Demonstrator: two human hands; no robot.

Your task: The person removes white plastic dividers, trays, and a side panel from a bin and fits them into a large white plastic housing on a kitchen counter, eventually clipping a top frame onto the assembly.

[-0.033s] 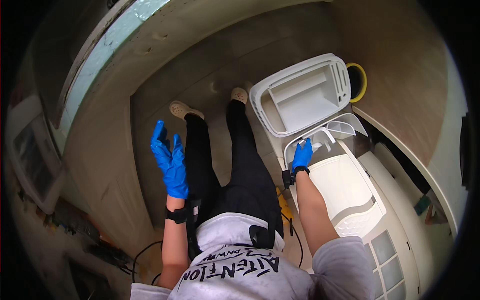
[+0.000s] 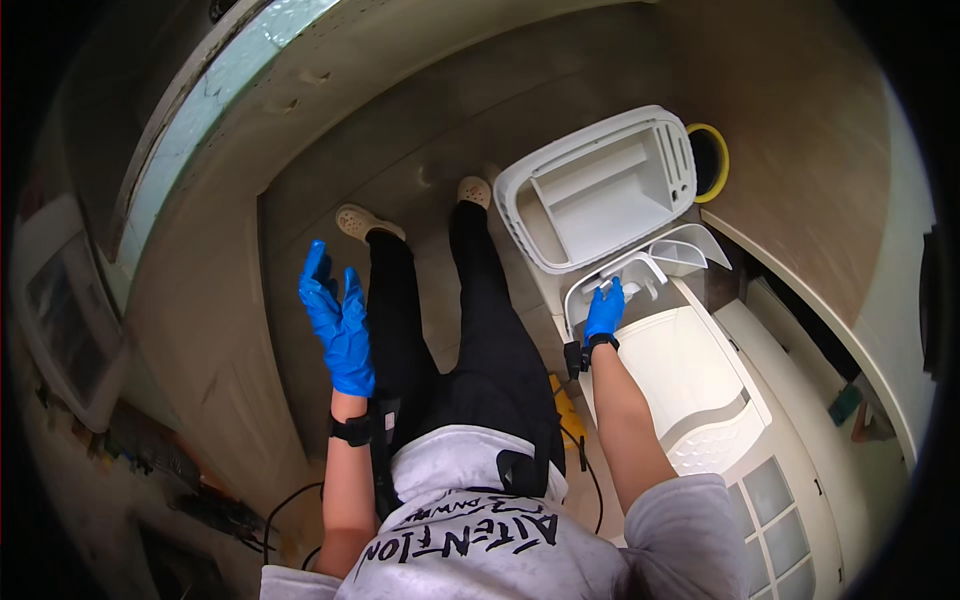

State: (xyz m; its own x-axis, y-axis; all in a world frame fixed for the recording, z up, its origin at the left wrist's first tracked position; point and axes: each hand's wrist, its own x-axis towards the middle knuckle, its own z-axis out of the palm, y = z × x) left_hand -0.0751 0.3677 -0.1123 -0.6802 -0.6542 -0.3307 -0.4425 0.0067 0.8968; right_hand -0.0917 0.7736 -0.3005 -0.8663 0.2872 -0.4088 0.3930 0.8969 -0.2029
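Over the floor, beside my left leg, my blue-gloved left hand [image 2: 336,325] is raised with its fingers apart and nothing in it. My right hand [image 2: 603,311], also in a blue glove, reaches into the far end of a cream-white cabinet top with a raised rim. Its fingers are bent against a curved white plastic part [image 2: 640,285] there; the fingertips are partly hidden. Just beyond stands a white plastic basket-like container [image 2: 519,218] with inner dividers and slots at one end. A small translucent white holder [image 2: 683,250] sits between the container and the cabinet's far corner.
A roll of yellow tape [image 2: 722,165] stands beyond the white container. To the right runs a white cabinet front with grid panes [image 2: 770,497]. A pale curved ledge [image 2: 190,130] rises at the left. Black cables [image 2: 285,505] and a yellow object [image 2: 568,425] lie near my waist.
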